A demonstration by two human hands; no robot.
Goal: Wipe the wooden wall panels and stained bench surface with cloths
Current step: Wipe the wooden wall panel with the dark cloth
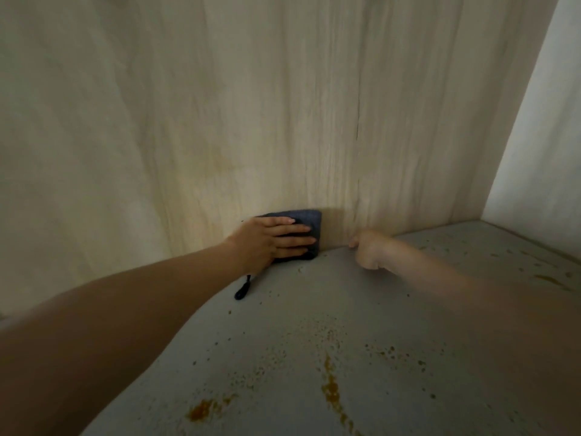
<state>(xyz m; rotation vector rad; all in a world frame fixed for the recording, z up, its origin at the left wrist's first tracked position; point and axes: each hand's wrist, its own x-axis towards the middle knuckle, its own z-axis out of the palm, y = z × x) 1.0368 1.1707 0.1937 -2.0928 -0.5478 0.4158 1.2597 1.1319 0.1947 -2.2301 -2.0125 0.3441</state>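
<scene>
A dark blue folded cloth [306,217] lies flat against the pale wooden wall panel [188,121], low down where it meets the grey bench [283,325]. My left hand [270,239] presses on it with straight fingers pointing right. A black loop [242,289] dangles from the cloth below my wrist. My right hand [369,248] is blurred; its fingers are curled into a fist resting on the bench at the wall's foot, with no cloth seen in it. Orange-brown stains [331,388] and speckles mark the bench.
A vertical seam [358,136] runs down the panel just right of the cloth. A lighter side wall [540,136] closes the corner at the right. More stains [548,280] lie on the bench's far right.
</scene>
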